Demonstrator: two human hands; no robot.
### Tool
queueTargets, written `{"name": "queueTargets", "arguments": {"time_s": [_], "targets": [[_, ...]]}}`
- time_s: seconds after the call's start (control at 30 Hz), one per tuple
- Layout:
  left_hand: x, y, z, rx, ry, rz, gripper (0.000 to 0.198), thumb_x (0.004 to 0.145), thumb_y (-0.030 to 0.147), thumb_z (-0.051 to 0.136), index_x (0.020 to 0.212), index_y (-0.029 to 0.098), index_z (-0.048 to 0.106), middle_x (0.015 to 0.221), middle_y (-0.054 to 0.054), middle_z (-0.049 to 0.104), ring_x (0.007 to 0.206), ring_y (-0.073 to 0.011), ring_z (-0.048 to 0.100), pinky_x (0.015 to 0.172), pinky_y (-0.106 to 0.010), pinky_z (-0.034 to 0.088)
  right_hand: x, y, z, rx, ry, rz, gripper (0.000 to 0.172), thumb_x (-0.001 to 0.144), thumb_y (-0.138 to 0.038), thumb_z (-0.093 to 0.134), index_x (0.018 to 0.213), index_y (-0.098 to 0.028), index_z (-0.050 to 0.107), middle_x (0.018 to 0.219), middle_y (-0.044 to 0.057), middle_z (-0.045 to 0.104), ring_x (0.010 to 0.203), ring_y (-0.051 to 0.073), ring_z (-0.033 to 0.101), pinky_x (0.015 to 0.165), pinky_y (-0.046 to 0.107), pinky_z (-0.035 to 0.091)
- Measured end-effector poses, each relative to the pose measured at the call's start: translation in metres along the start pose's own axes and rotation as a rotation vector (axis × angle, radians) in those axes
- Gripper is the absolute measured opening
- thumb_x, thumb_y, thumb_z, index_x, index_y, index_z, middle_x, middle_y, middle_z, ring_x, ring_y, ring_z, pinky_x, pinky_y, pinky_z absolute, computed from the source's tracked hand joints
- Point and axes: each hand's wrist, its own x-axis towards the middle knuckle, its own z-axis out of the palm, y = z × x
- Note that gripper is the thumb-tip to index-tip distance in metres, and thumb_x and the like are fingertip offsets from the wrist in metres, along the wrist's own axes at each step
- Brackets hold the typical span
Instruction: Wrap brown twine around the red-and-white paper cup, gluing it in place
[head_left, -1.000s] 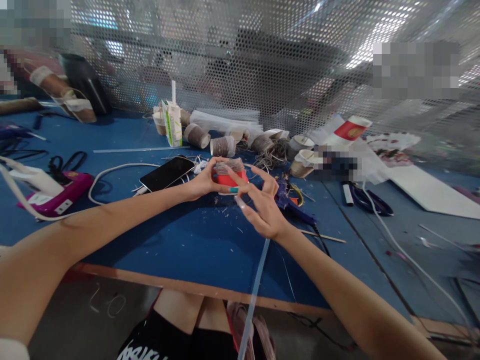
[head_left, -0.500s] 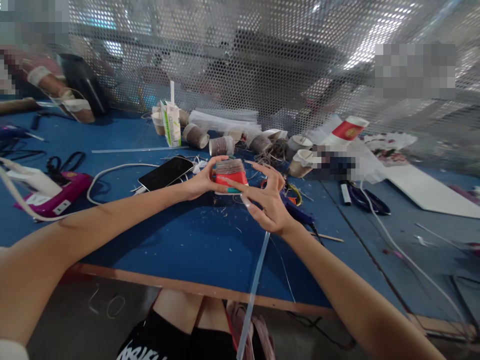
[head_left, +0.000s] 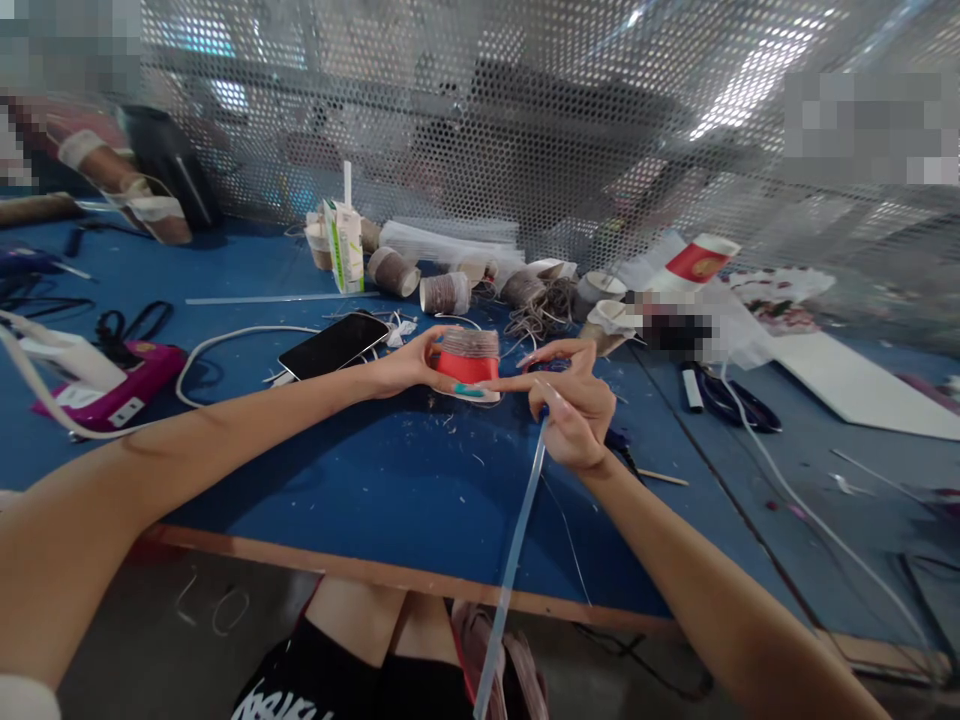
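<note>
My left hand [head_left: 409, 364] is closed around the left side of a red paper cup [head_left: 471, 368] lying low over the table. Brown twine [head_left: 471, 344] is wound in rows about the cup's upper part, and a teal patch shows near its pale rim. On the other side, my right hand [head_left: 574, 400] has its fingers apart. One outstretched fingertip touches the cup's lower edge. A thin strand runs near the cup on that side. Partly hidden behind my right hand lies a blue glue gun [head_left: 616, 440], with a long translucent glue stick [head_left: 517, 535] reaching over the table edge.
Several twine-wrapped cups [head_left: 446, 293], a drink carton [head_left: 345, 248] and white strips [head_left: 450, 240] stand or lie at the back. On the left are a phone [head_left: 335, 346] and a purple power strip [head_left: 150, 380]. Pliers [head_left: 739, 400] and a white board [head_left: 862, 385] lie right.
My right hand has shifted right, off the cup's front, and its fingers have bent more. The cup in my left hand has moved slightly right and nearer to me.
</note>
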Motion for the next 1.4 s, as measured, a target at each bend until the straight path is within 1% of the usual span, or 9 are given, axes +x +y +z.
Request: {"name": "queueTargets", "arguments": {"time_s": [0.13, 0.27, 0.37, 0.5, 0.73, 0.83, 1.0, 1.23, 1.4], "targets": [[0.001, 0.0, -0.002, 0.022, -0.035, 0.011, 0.08, 0.046, 0.01, 0.093, 0.116, 0.017, 0.056, 0.107, -0.009, 0.072, 0.102, -0.0245, 0.07, 0.095, -0.04, 0.052, 0.003, 0.003, 0.007, 0.092, 0.157, 0.105, 0.048, 0.091, -0.044, 0.046, 0.046, -0.026, 0.05, 0.046, 0.003, 0.052, 0.077, 0.026, 0.057, 0.083, 0.049, 0.045], [-0.001, 0.004, -0.002, 0.048, -0.138, -0.019, 0.069, 0.05, 0.013, 0.092, 0.112, 0.014, 0.06, 0.105, -0.011, 0.075, 0.101, -0.0246, 0.072, 0.095, -0.039, 0.052, 0.008, 0.011, 0.011, 0.254, 0.332, 0.254, 0.033, 0.09, -0.047, 0.049, 0.068, -0.024, 0.057, 0.073, 0.002, 0.068, 0.074, 0.022, 0.066, 0.073, 0.042, 0.052], [-0.002, 0.009, -0.002, 0.028, -0.174, -0.031, 0.061, 0.053, 0.015, 0.091, 0.108, 0.013, 0.065, 0.104, -0.011, 0.076, 0.097, -0.0214, 0.072, 0.093, -0.035, 0.052, 0.008, 0.014, 0.01, 0.177, 0.119, 0.281, 0.027, 0.087, -0.047, 0.061, 0.106, -0.027, 0.06, 0.124, 0.006, 0.068, 0.117, 0.026, 0.064, 0.097, 0.046, 0.051], [-0.005, 0.013, 0.0, 0.007, -0.199, -0.028, 0.059, 0.056, 0.021, 0.09, 0.109, 0.013, 0.066, 0.102, -0.012, 0.077, 0.092, -0.0204, 0.073, 0.087, -0.032, 0.053, 0.004, 0.013, 0.011, -0.017, -0.242, 0.231, 0.073, 0.075, -0.054, 0.077, 0.136, -0.029, 0.045, 0.15, 0.012, 0.05, 0.139, 0.031, 0.047, 0.113, 0.052, 0.041], [-0.005, 0.012, 0.01, 0.052, -0.077, 0.025, 0.072, 0.046, 0.016, 0.093, 0.112, 0.015, 0.063, 0.11, -0.012, 0.074, 0.103, -0.0272, 0.071, 0.095, -0.042, 0.054, -0.005, 0.011, 0.022, -0.125, -0.177, 0.315, 0.088, 0.079, -0.058, 0.072, 0.149, -0.028, 0.028, 0.159, 0.015, 0.035, 0.14, 0.033, 0.047, 0.111, 0.055, 0.046], [-0.003, 0.009, 0.013, 0.037, 0.072, 0.081, 0.065, 0.046, 0.016, 0.093, 0.105, 0.013, 0.065, 0.103, -0.01, 0.075, 0.098, -0.026, 0.071, 0.091, -0.041, 0.055, -0.006, 0.004, 0.025, -0.152, -0.124, 0.385, 0.083, 0.078, -0.054, 0.073, 0.145, -0.025, 0.033, 0.151, 0.018, 0.043, 0.122, 0.032, 0.062, 0.102, 0.052, 0.054], [0.001, 0.007, 0.01, -0.014, 0.258, 0.153, 0.063, 0.041, 0.011, 0.092, 0.099, 0.013, 0.067, 0.098, -0.007, 0.074, 0.095, -0.0235, 0.071, 0.094, -0.042, 0.054, 0.0, -0.01, 0.021, -0.298, -0.066, 0.39, 0.04, 0.078, -0.039, 0.073, 0.109, -0.021, 0.054, 0.109, 0.01, 0.068, 0.085, 0.021, 0.07, 0.071, 0.036, 0.059], [0.003, 0.007, 0.007, -0.05, 0.312, 0.139, 0.059, 0.041, 0.009, 0.09, 0.094, 0.014, 0.067, 0.094, -0.006, 0.073, 0.098, -0.0254, 0.07, 0.098, -0.046, 0.054, 0.004, -0.017, 0.019, -0.16, -0.125, 0.41, 0.015, 0.085, -0.034, 0.059, 0.087, -0.022, 0.051, 0.057, -0.006, 0.053, 0.046, 0.009, 0.047, 0.049, 0.025, 0.041], [0.005, 0.003, 0.005, 0.005, 0.344, 0.196, 0.07, 0.04, 0.011, 0.09, 0.103, 0.019, 0.062, 0.105, -0.006, 0.069, 0.108, -0.0279, 0.065, 0.1, -0.048, 0.052, 0.019, -0.024, 0.002, -0.156, -0.275, 0.422, 0.025, 0.093, -0.04, 0.043, 0.078, -0.022, 0.052, 0.052, -0.005, 0.05, 0.044, 0.01, 0.047, 0.048, 0.026, 0.038]]}}
